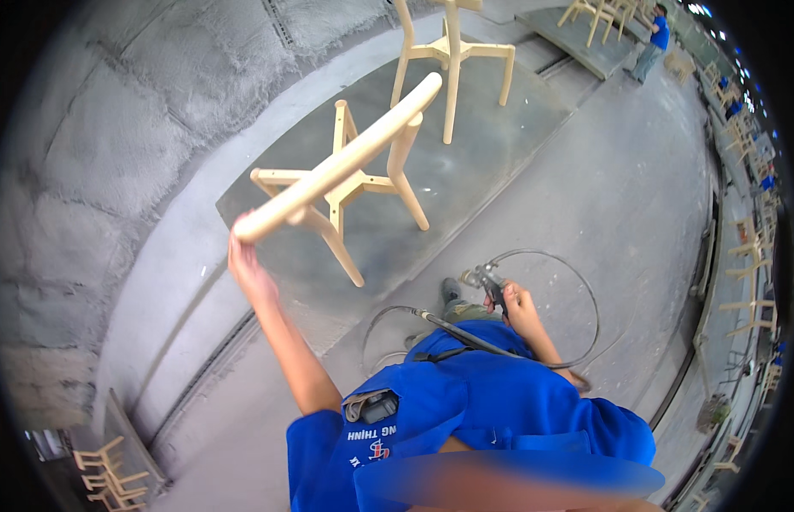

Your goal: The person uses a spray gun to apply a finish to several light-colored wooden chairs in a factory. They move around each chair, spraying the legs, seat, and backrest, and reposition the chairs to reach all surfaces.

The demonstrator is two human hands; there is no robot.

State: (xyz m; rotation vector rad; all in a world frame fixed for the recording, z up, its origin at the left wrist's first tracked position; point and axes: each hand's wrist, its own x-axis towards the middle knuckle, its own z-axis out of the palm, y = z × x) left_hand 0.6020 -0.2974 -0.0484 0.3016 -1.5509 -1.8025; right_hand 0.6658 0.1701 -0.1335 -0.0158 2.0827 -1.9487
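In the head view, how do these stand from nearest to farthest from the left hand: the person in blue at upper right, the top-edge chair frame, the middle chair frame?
1. Middle chair frame: left hand at its rail's lower end.
2. Top-edge chair frame: beyond it.
3. Person in blue: far upper right.

The wooden chair frame [341, 160] is of pale yellow colour, and the second frame [452, 77] has the same. The shirt [533, 401] is bright blue, with white and red print. The spray gun [492, 286] is silver and black. The platform [482, 171] is dark grey.
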